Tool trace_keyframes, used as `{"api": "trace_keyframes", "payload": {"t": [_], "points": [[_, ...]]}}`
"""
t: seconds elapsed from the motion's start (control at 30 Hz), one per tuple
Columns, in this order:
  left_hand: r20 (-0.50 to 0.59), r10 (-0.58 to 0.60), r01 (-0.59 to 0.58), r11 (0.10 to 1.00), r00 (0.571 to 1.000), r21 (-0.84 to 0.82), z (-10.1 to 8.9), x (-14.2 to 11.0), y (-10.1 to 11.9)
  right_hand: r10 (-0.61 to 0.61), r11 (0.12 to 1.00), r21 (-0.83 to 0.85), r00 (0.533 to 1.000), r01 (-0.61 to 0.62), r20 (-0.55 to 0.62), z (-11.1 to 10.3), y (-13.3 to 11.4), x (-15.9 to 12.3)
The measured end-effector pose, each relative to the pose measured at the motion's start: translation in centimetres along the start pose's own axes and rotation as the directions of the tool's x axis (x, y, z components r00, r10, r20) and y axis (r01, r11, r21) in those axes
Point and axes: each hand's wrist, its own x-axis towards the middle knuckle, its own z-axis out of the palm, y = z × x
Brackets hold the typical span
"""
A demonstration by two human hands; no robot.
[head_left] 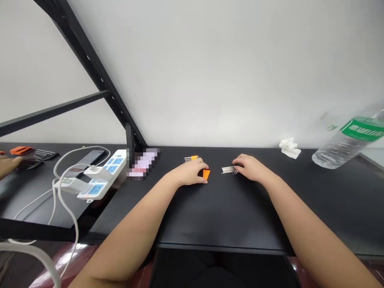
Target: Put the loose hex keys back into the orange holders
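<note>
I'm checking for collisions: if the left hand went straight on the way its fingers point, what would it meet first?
Probably the thin metal rods at the right hand, across a gap of black tabletop, though depth is hard to judge.

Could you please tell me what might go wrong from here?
The hex keys by the right hand lie loose on the black table, so a nudge could scatter them. The orange piece in the left hand is small and might slip. A white cable hangs over the table edge; the left forearm could perhaps snag it and tug the power strip.
</note>
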Motion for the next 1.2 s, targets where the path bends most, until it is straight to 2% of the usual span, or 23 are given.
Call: {"api": "trace_keyframes", "payload": {"t": [0.17,0.33,0.43,0.53,0.63,0.73,0.8,0.87,1.0,1.2], "points": [[-0.085,0.004,-0.009,0.998,0.996,-0.064,0.5,0.2,0.2,0.103,0.995,0.002,0.994,-0.103,0.022,-0.2,0.4,0.4],[-0.147,-0.01,-0.008,0.993,0.989,-0.121,1.2,0.3,0.8,0.277,0.958,0.045,0.957,-0.282,0.09,-0.5,0.6,0.3],[-0.167,-0.035,0.0,0.978,0.985,-0.207,1.7,0.5,0.5,0.298,0.947,0.095,0.95,-0.307,0.092,-0.6,1.2,0.2],[-0.213,-0.044,-0.02,0.957,0.976,-0.289,2.1,0.8,0.0,0.252,0.946,0.188,0.964,-0.263,0.082,-0.7,1.5,0.3],[-0.249,-0.025,-0.068,0.931,0.968,-0.36,2.4,1.0,-0.1,0.179,0.95,0.261,0.984,-0.17,-0.01,-0.7,0.5,0.2],[-0.267,-0.016,-0.095,0.912,0.963,-0.398,2.4,1.0,0.1,0.013,0.96,0.28,0.991,0.025,-0.135,-0.8,-1.5,-0.1],[-0.285,0.003,-0.122,0.907,0.959,-0.404,2.4,0.9,0.3,-0.105,0.955,0.253,0.974,0.156,-0.203,-0.7,-3.0,-0.4],[-0.309,0.024,-0.152,0.905,0.951,-0.397,2.3,0.9,0.5,-0.18,0.95,0.208,0.952,0.234,-0.247,-0.6,-4.1,-0.7],[-0.336,0.046,-0.179,0.909,0.941,-0.377,2.2,0.9,0.7,-0.223,0.954,0.134,0.932,0.269,-0.285,-0.4,-4.8,-0.9],[-0.306,0.056,-0.17,0.918,0.95,-0.357,2.3,0.8,1.1,-0.266,0.964,-0.05,0.925,0.263,-0.271,-0.5,-4.9,-1.2]]}}
